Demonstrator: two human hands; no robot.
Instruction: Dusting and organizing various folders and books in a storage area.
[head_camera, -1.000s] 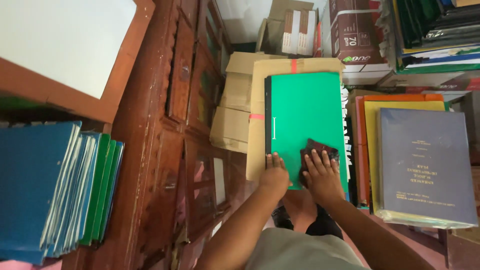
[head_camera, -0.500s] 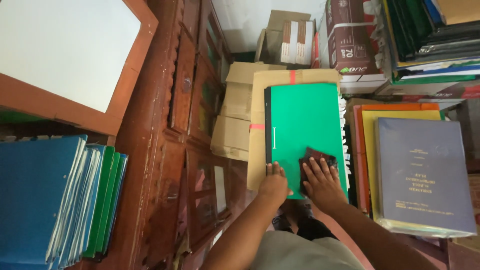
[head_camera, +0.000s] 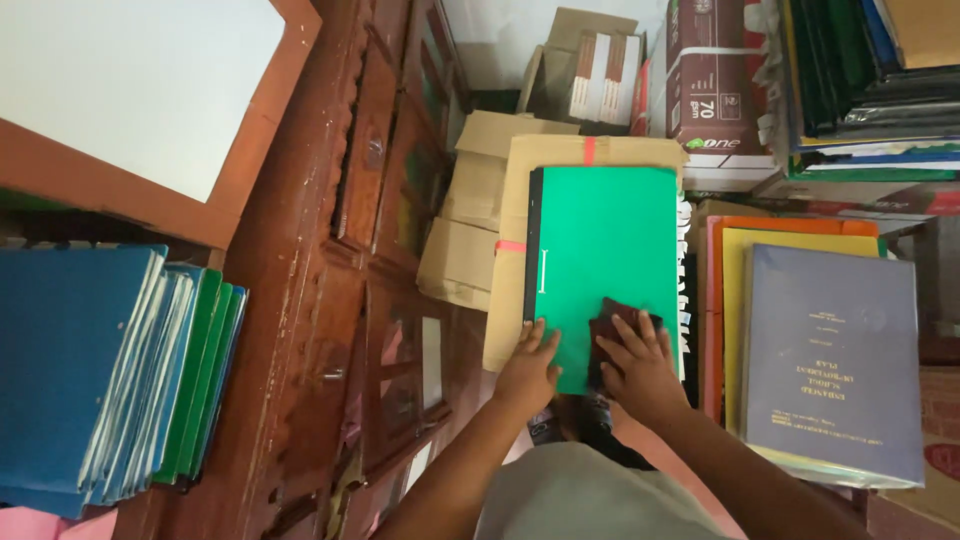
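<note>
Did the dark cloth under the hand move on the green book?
No. The dark cloth sits at the same near corner of the green book, under the right hand.

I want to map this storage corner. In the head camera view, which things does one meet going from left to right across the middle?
Stack of blue and green folders → dark brown carved wooden cabinet → green hardcover book with black spine, with left hand and right hand on it → grey-blue bound book.

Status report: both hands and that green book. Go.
Left hand flat on green book at near spine corner. Right hand pressing dark cloth onto cover. Book lies on cardboard box; nothing blocking.
</note>
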